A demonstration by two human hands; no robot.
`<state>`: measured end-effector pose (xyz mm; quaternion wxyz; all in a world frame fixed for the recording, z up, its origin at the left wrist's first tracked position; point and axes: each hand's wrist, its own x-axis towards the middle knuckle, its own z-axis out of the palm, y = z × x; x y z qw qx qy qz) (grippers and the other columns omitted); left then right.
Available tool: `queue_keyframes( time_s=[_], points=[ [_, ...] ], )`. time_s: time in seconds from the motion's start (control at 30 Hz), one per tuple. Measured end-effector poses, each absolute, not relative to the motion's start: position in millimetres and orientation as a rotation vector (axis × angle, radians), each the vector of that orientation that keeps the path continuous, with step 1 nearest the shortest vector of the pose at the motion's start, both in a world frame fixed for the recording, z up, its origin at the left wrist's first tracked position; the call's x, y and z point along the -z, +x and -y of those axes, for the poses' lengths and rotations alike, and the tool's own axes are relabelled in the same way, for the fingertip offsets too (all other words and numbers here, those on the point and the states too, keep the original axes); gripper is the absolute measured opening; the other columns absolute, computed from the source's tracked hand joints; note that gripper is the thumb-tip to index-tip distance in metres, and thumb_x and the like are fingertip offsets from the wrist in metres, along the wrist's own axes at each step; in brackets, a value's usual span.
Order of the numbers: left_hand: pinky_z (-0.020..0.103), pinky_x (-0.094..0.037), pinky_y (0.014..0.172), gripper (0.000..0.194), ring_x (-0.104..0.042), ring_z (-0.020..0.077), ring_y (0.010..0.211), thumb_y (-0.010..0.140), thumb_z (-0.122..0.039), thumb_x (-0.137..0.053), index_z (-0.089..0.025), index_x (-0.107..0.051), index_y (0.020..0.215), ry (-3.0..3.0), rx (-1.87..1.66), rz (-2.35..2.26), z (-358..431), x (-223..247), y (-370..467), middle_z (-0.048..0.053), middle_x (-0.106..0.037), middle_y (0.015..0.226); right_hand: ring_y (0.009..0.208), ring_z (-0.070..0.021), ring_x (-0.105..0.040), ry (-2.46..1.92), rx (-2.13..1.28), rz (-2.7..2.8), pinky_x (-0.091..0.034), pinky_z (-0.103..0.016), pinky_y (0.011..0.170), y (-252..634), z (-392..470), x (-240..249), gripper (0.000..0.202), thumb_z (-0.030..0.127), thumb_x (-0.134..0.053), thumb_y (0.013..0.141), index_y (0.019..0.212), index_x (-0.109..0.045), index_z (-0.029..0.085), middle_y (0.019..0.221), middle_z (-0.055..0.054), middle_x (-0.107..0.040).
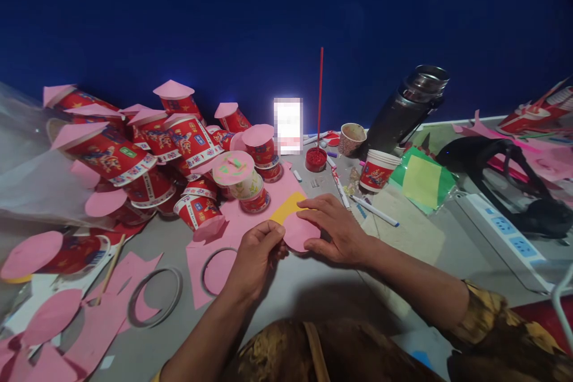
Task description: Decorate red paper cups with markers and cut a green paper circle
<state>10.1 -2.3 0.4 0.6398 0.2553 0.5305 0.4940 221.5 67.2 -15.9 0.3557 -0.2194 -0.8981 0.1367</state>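
Now pinching a pink paper disc (302, 234) at its left edge between thumb and bent forefinger of the left hand (264, 242), closed narrow on it, right in front of the body and above the grey table (277, 292). Touching the same disc from the other side with the right hand (338, 230), fingers arched apart from the thumb; cannot tell whether gripping or only touching. See a yellow strip (286, 208) just beyond, partly behind the disc; cannot tell whether joined to it. Farther out, find a pink sheet (239, 227) near the closest cups, with one grey ring (203, 277) on pink paper beside the left forearm and another grey ring (178, 292) farther left, among pink paper scraps (105, 334). Beyond these, meet a heap of red paper cups (183, 137), many tilted and topped with pink discs or shallow cones. Straight ahead, note a red stick (320, 95) upright in a small red tub (316, 161). To the right, make out a white marker (378, 212), a red-and-white cup stack (378, 173), a dark flask (396, 107), a green packet (403, 170) and a white power strip (508, 245) beside black straps (548, 215), all before a dark blue backdrop (224, 18)
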Motion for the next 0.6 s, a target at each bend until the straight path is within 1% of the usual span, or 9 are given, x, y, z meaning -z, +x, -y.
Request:
queue_keyframes(
  time_s=[0.2,0.37,0.6],
  points=[
    [0.025,-0.041,0.06,0.039,-0.052,0.0107,0.056,0.075,-0.047,-0.088,-0.018,-0.063,0.069,0.593,-1.126,-1.197,3.5,-0.3,10.4,-0.004,-0.059,0.058,0.121,-0.0319,-0.067,-0.552,-0.349,2.31,-0.055,-0.053,0.102,222.1,-68.2,17.0,0.05,0.055,-0.058,0.107,0.139,-0.062,0.017,0.136,-0.02,-0.073],
    [0.024,-0.041,0.059,0.042,-0.054,0.0111,0.057,0.075,-0.051,-0.089,-0.018,-0.065,0.069,0.603,-1.111,-1.194,5.2,0.3,8.4,-0.003,-0.061,0.06,0.123,-0.0323,-0.066,-0.552,-0.368,2.321,-0.054,-0.054,0.104,223.5,-69.8,18.3,0.052,0.055,-0.062,0.105,0.142,-0.062,0.018,0.139,-0.021,-0.071],
    [0.022,-0.034,0.053,0.044,-0.046,0.0082,0.05,0.065,-0.045,-0.099,-0.018,-0.063,0.067,0.584,-1.088,-1.205,4.8,3.1,6.1,-0.006,-0.053,0.052,0.123,-0.0333,-0.066,-0.539,-0.397,2.277,-0.054,-0.055,0.105,221.3,-70.1,19.0,0.051,0.055,-0.066,0.103,0.14,-0.063,0.019,0.136,-0.02,-0.072]
  ],
)
